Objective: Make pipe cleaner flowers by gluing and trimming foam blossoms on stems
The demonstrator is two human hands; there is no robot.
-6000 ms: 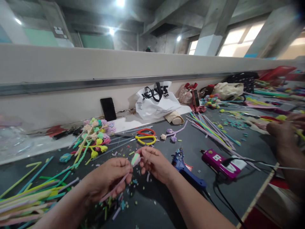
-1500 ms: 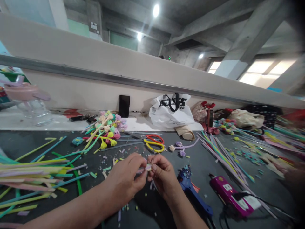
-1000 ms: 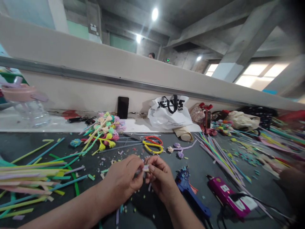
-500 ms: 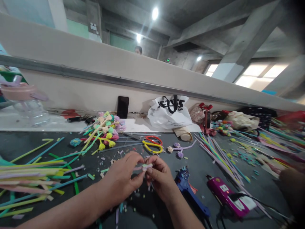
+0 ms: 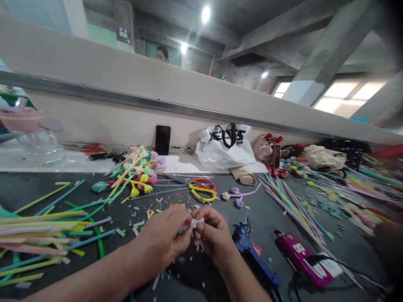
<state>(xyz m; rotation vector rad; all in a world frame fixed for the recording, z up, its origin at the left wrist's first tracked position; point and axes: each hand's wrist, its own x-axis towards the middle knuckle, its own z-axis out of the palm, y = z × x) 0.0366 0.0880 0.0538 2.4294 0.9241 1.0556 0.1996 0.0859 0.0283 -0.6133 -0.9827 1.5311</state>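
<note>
Two glue guns (image 5: 255,260) (image 5: 302,260), one scissors (image 5: 203,188), one phone (image 5: 162,140), one bag (image 5: 225,147).

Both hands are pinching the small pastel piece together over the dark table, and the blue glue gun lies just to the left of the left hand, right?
Not quite. In the head view both the left hand and the right hand do pinch the small pastel piece over the dark table, but the blue glue gun lies to the right of the right hand, not left of the left one.
</note>
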